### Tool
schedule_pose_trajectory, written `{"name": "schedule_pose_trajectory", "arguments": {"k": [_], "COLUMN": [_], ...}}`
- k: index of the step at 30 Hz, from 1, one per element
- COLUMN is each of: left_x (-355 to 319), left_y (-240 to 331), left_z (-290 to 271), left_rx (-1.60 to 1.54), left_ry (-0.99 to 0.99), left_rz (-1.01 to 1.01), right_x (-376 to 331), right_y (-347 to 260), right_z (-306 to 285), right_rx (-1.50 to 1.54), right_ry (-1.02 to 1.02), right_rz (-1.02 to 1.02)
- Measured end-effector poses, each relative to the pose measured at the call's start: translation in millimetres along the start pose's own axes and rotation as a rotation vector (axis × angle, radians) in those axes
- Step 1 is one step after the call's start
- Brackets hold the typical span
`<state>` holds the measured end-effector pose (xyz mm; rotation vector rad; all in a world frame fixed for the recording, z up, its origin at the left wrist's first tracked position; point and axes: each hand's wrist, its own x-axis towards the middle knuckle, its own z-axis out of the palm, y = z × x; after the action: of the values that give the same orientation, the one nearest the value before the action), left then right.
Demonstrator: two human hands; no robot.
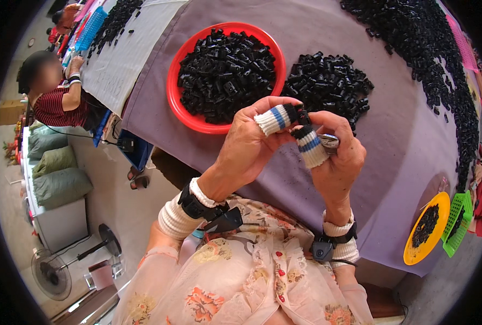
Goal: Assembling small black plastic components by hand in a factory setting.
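My left hand (238, 149) and my right hand (343, 162) meet over the near edge of the table, their fingers closed. Between the left thumb and fingertips sits a small black plastic part (302, 115), which the right fingertips also touch. A small silvery metal tool (329, 142) is tucked in my right hand; its kind is mostly hidden by the fingers. Striped knit sleeves cover both thumbs. Just beyond my hands stands a red basin (173, 103) heaped with similar black parts, and beside it lies a loose pile of black parts (330, 84).
More black parts (414, 40) spread along the table's right side. A yellow plate (412, 254) and a green basket (451, 246) hold some at the right edge. At the far left another person (59, 105) works at the table. A fan (51, 273) stands lower left.
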<state>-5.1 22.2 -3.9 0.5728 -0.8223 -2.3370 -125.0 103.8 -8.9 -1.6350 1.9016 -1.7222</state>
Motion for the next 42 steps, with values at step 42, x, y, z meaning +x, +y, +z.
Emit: {"name": "schedule_pose_trajectory", "arguments": {"k": [42], "left_x": [0.4], "left_y": [6.4], "left_z": [-3.3], "left_rx": [-0.041], "left_ry": [-0.066], "left_rz": [-0.107], "right_x": [21.8], "right_y": [7.9], "right_z": [-14.9], "right_rx": [0.398], "right_ry": [-0.505], "right_rz": [0.556]}}
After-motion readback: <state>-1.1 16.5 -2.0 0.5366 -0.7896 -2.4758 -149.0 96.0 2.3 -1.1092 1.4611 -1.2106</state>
